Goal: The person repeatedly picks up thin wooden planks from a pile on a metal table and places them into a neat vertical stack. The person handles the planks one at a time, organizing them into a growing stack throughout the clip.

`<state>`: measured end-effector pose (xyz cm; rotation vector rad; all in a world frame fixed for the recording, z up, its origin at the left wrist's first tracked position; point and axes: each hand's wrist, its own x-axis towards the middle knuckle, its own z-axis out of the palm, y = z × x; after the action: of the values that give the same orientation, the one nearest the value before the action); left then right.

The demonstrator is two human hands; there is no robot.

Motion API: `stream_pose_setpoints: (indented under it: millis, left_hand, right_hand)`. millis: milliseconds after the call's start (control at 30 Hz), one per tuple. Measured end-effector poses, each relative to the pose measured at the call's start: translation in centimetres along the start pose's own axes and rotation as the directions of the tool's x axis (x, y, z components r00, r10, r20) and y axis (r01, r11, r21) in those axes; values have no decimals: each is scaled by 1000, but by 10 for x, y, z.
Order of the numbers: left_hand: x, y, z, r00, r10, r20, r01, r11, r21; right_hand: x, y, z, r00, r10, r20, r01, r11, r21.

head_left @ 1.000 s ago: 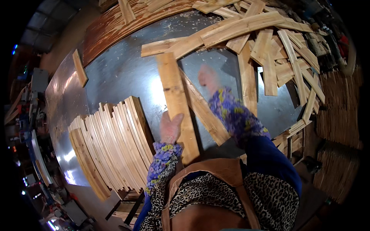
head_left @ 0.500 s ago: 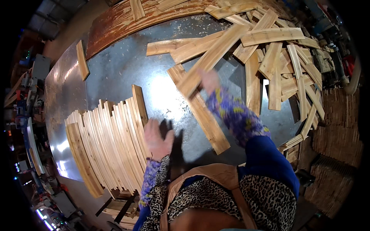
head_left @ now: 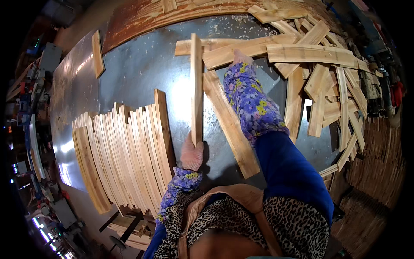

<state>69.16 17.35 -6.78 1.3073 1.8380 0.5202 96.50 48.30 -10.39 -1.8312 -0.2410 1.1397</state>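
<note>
My gloved left hand [head_left: 192, 154] is closed round the near end of a wooden slat [head_left: 196, 86]. This slat points away from me and is turned on its narrow edge. My right hand [head_left: 242, 58] reaches far forward and rests at a wide board [head_left: 276, 43] beside the heap. Its fingers are largely hidden behind the flowered sleeve. Between my arms another slat [head_left: 230, 125] lies flat and slanted on the metal table [head_left: 142, 64]. Left of my left hand stands a row of slats [head_left: 129, 151], packed side by side on edge.
A loose heap of slats [head_left: 319, 77] covers the table's right side. One slat [head_left: 97, 54] lies alone at the far left. A worn reddish board [head_left: 142, 26] runs along the far edge. Stacked wood [head_left: 371, 159] stands beyond the table at right.
A slat that lay slanted under my right hand now points straight ahead, on edge in my left hand. My left hand has closed on it; my right hand has moved farther forward to the heap.
</note>
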Motion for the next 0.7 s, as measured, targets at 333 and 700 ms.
stream_pose_setpoints:
  millis: [333, 700]
  left_hand:
    - [-62, -2, -25, 991, 102, 82, -121, 951, 284]
    - [-80, -39, -28, 950, 44, 310, 279, 331, -902]
  right_hand:
    - [-270, 185, -138, 488, -221, 844, 650, 737, -183]
    - [-230, 204, -178, 618, -469, 631, 759, 148, -634]
